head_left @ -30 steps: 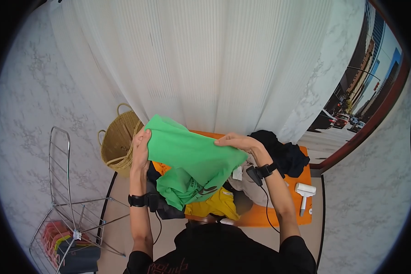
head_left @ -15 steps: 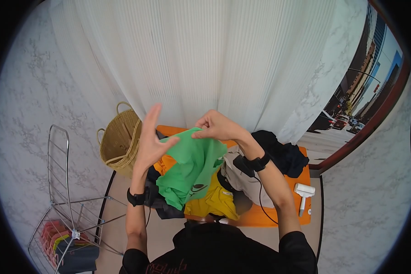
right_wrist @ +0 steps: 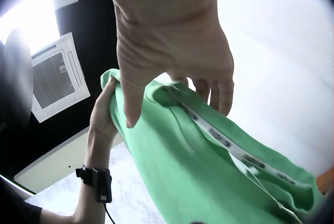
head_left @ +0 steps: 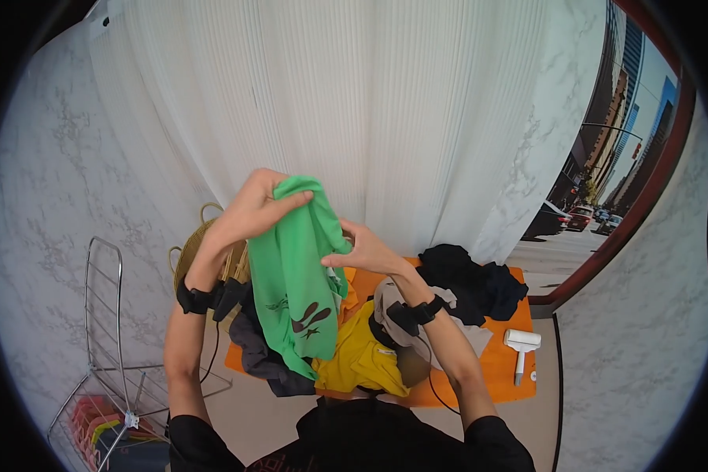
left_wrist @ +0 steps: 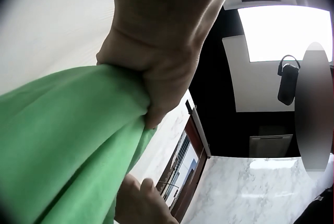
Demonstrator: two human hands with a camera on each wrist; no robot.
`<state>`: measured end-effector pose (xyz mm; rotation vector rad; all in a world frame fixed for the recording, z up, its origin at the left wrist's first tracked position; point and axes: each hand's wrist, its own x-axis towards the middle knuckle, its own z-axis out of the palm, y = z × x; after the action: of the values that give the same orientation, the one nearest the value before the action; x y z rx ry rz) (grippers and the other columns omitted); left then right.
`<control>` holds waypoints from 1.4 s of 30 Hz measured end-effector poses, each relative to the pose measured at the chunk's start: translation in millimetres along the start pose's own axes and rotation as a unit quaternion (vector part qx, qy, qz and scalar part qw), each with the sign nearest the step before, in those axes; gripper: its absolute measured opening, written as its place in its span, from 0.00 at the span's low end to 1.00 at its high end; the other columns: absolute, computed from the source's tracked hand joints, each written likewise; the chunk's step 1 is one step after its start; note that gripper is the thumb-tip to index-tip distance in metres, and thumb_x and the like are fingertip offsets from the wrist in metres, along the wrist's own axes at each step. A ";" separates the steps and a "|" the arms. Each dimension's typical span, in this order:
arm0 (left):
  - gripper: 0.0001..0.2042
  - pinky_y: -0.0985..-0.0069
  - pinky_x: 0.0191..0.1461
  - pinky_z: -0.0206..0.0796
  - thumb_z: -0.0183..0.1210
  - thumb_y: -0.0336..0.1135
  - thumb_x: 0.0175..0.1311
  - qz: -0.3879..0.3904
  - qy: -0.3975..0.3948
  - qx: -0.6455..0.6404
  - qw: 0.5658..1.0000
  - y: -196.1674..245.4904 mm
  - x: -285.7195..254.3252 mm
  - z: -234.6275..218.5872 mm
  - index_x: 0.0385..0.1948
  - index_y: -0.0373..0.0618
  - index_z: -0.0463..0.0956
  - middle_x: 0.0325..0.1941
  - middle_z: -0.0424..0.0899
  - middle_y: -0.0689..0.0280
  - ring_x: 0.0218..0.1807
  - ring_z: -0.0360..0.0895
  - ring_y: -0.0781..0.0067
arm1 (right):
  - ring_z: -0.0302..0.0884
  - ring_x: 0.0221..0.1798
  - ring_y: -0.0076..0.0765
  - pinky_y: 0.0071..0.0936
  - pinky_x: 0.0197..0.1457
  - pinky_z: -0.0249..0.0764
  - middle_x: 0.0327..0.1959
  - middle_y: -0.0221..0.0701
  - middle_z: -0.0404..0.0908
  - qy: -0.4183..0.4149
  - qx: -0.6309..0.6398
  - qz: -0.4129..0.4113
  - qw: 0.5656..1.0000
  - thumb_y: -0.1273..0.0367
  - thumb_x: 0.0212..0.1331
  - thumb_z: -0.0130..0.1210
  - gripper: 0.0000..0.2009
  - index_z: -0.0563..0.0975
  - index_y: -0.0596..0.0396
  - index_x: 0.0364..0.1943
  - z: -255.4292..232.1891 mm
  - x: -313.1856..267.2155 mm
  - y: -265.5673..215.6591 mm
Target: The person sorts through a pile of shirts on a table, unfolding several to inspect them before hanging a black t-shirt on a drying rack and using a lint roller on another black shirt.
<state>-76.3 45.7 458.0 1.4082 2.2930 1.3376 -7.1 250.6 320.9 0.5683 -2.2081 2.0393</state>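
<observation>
A green T-shirt with a dark print hangs in front of me, its lower end over the pile of clothes. My left hand grips it at the top, the thumb lying across the front of the cloth. Lower down at the shirt's right edge is my right hand, its thumb in front and its fingers curled behind the edge. In the right wrist view, that hand straddles the shirt near a lettered white tape along an opening. The left fingertips are hidden behind cloth in the head view.
On the orange table lie a yellow garment, a beige garment, dark grey cloth, and black clothes. A lint roller lies at the right. A wicker basket and metal drying rack stand left.
The T-shirt was spread sideways between both hands; the left hand let go, then took hold again at the top. The shirt now hangs lengthwise, and the right hand has moved lower along its edge.
</observation>
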 end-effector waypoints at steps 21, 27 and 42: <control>0.12 0.85 0.27 0.64 0.59 0.41 0.68 0.064 0.299 0.057 0.950 34.9 -40.9 -146.6 0.28 0.43 0.78 0.23 0.79 0.74 0.23 0.74 0.88 | 0.79 0.52 0.34 0.31 0.61 0.72 0.47 0.42 0.82 0.083 0.071 -0.037 0.993 0.67 0.64 0.56 0.22 0.68 0.60 0.60 -57.5 13.3 20.0; 0.12 0.85 0.27 0.64 0.60 0.40 0.67 0.078 0.263 0.043 0.961 44.6 -31.8 -127.7 0.28 0.43 0.79 0.23 0.78 0.75 0.23 0.73 0.88 | 0.69 0.64 0.45 0.38 0.65 0.69 0.68 0.43 0.65 -0.087 -0.031 -0.006 0.996 0.72 0.55 0.64 0.37 0.59 0.56 0.70 35.1 33.7 62.3; 0.13 0.86 0.31 0.64 0.58 0.42 0.68 0.016 0.329 0.055 0.942 9.2 -74.0 -178.9 0.30 0.41 0.80 0.26 0.81 0.74 0.26 0.74 0.88 | 0.68 0.31 0.18 0.25 0.35 0.69 0.26 0.24 0.76 0.283 -0.016 -0.097 0.954 0.66 0.70 0.45 0.12 0.77 0.60 0.42 -29.5 50.8 30.5</control>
<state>-122.2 -119.5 548.4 1.1388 2.7808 1.9525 -69.6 269.9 310.8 0.1533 -1.7661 1.7741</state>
